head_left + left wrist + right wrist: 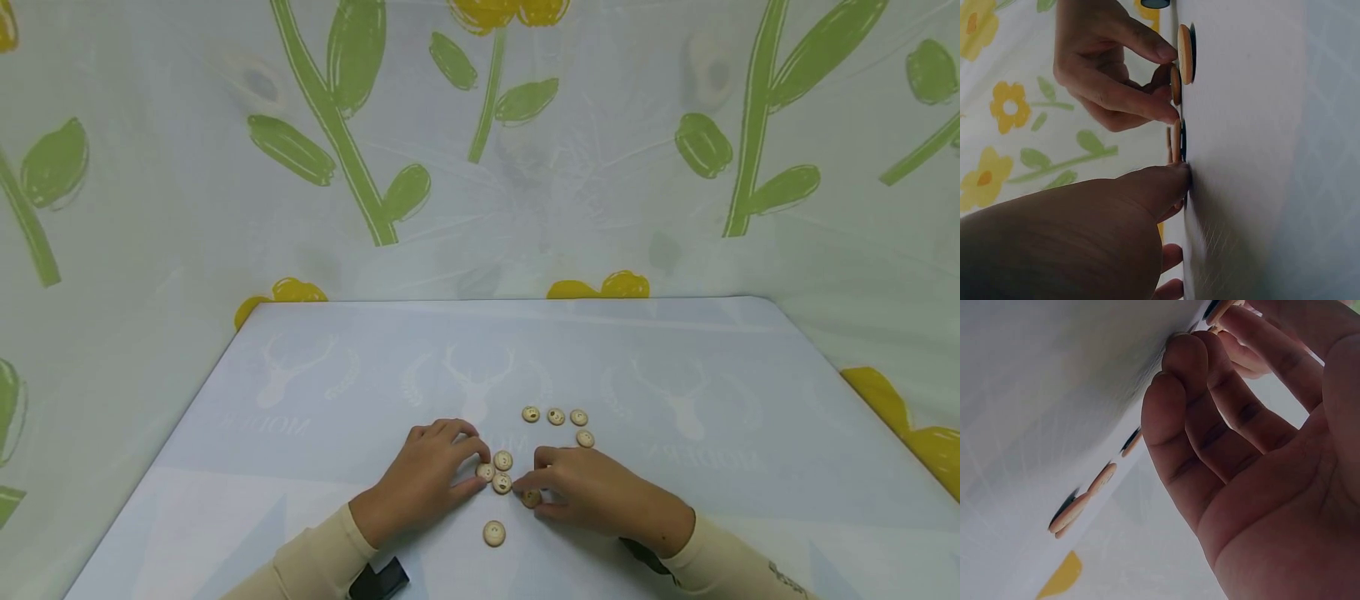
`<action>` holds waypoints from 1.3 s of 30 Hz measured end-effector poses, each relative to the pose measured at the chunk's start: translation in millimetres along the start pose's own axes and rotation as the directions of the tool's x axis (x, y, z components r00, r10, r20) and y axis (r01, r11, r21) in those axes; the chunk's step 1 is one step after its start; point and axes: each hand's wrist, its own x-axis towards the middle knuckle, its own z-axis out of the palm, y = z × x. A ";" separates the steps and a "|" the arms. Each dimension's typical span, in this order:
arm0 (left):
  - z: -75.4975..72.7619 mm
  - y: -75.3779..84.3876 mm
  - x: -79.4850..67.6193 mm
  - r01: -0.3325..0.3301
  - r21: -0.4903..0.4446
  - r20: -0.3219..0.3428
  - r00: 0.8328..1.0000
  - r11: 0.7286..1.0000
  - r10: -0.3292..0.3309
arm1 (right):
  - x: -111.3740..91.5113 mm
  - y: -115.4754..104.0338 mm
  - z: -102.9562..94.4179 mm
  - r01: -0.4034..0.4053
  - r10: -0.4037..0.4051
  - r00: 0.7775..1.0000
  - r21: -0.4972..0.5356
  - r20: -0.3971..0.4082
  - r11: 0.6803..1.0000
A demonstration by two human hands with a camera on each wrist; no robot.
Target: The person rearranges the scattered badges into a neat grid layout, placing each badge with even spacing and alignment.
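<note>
Three round wooden buttons lie close together between the hands: a left button (485,472), a far button (503,460) and a near button (502,483). My left hand (431,467) has its thumb and index finger at either side of the left button. To the right, my right hand (592,487) holds another wooden button (531,498) between thumb and fingers, close over the table; its index fingertip reaches the near button's edge. In the left wrist view this held button (1175,85) stands on edge between the right thumb and fingers.
Behind the right hand, a row of buttons (556,416) bends toward it with one more button (585,438). A single button (494,533) lies nearer the front. The pale table (300,467) meets a flower-printed curtain (600,183) at its back. A black strap piece (379,578) shows under the left wrist.
</note>
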 end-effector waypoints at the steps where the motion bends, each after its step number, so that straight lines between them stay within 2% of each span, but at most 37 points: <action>1: 0.2 -0.1 -0.1 -0.001 0.000 -0.002 1.000 1.000 0.001 | -0.2 0.0 0.3 0.001 -0.001 1.000 -0.002 -0.001 1.000; 8: 0.0 0.0 -0.7 -0.002 -0.004 -0.003 1.000 1.000 0.002 | 0.0 -0.3 0.7 0.026 -0.026 1.000 -0.021 -0.010 0.999; 22: 0.9 0.6 -1.1 -0.002 0.006 -0.006 1.000 1.000 0.002 | -2.5 1.8 1.7 0.088 -0.089 0.993 -0.018 -0.075 0.996; 39: 2.4 1.1 -1.6 -0.014 0.009 -0.032 0.999 1.000 0.014 | -3.1 4.6 2.3 0.055 -0.053 0.996 0.024 -0.073 0.998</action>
